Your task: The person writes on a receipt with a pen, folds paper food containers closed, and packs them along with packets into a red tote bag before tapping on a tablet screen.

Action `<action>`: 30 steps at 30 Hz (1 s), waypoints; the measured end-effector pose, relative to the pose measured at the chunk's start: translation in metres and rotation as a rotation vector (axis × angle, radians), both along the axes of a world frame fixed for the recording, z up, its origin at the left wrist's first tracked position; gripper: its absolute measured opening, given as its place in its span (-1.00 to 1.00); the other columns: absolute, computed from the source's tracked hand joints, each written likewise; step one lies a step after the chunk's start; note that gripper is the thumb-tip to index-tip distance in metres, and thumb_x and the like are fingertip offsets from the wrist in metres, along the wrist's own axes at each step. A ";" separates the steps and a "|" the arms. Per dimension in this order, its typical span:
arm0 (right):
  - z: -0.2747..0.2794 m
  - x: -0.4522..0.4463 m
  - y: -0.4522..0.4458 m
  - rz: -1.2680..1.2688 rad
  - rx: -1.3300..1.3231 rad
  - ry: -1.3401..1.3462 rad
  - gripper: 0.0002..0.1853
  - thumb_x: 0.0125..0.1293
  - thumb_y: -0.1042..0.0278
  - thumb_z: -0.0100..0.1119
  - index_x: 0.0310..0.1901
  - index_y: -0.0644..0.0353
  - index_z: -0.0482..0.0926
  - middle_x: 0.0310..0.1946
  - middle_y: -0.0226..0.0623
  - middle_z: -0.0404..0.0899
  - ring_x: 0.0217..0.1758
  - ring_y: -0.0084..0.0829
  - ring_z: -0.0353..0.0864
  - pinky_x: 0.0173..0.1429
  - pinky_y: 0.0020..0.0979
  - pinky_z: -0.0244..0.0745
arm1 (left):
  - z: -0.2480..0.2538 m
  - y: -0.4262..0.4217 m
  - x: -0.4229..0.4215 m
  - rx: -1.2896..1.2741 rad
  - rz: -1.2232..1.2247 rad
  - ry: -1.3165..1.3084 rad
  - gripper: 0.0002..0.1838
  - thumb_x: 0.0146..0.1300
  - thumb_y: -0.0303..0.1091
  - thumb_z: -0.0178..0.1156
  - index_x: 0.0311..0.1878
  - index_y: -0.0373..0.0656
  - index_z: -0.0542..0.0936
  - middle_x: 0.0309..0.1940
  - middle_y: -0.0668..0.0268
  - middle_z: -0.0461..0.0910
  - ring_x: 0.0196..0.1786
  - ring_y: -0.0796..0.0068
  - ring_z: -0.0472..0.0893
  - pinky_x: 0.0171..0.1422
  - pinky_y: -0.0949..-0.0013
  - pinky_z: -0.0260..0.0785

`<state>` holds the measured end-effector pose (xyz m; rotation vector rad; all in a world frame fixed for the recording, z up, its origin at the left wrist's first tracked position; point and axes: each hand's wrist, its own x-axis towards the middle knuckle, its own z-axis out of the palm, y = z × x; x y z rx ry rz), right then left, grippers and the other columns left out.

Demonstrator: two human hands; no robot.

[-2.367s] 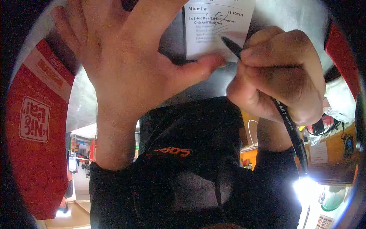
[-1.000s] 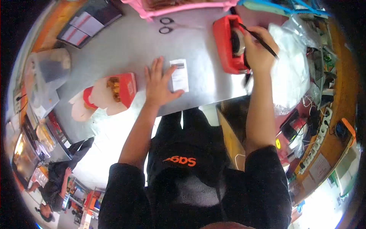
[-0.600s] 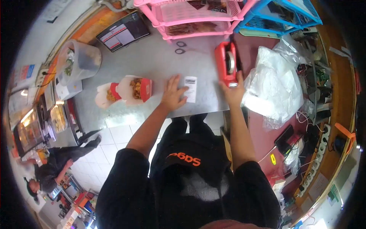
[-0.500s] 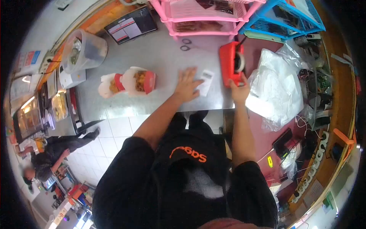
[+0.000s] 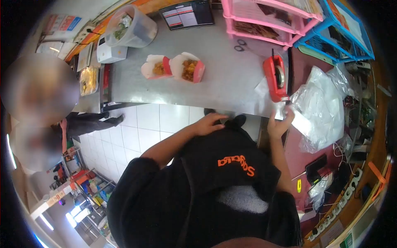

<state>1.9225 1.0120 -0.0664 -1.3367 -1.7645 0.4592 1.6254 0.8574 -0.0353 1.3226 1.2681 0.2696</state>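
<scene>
Below the front end of a red tape dispenser (image 5: 274, 78) is my right hand (image 5: 279, 124), thumb and forefinger raised around a shiny, pale strip that looks like tape (image 5: 280, 109). My left hand (image 5: 211, 124) hangs off the table against my dark apron (image 5: 223, 151), fingers loosely stretched and nothing in them. A small white paper slip (image 5: 261, 87) lies just left of the dispenser. Two open red-and-white food boxes stand farther left on the metal table (image 5: 223, 89): one box (image 5: 199, 72) holds browned food, the other (image 5: 166, 66) paler pieces.
Scissors (image 5: 239, 45) lie near a pink rack (image 5: 264, 18), with a blue rack (image 5: 337, 53) beside it. White plastic bags (image 5: 320, 109) cover the right side. A tablet screen (image 5: 187, 15) and a clear tub (image 5: 138, 31) stand at the back. Another person (image 5: 91, 122) is at left.
My left hand has left the tabletop beside the paper slip and come back to my apron. My right hand has drawn toward me from the dispenser's end. The view has turned left.
</scene>
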 end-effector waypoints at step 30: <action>0.086 -0.329 0.016 0.990 -0.061 -0.390 0.12 -0.04 0.11 0.59 0.45 0.39 0.08 0.39 0.21 0.19 0.45 0.04 0.21 0.48 -0.06 0.15 | -0.013 -0.045 -0.184 0.033 0.519 0.241 -0.13 0.10 -0.11 0.38 0.42 -0.28 0.28 0.31 -0.15 0.39 0.32 -0.01 0.44 0.40 0.15 0.29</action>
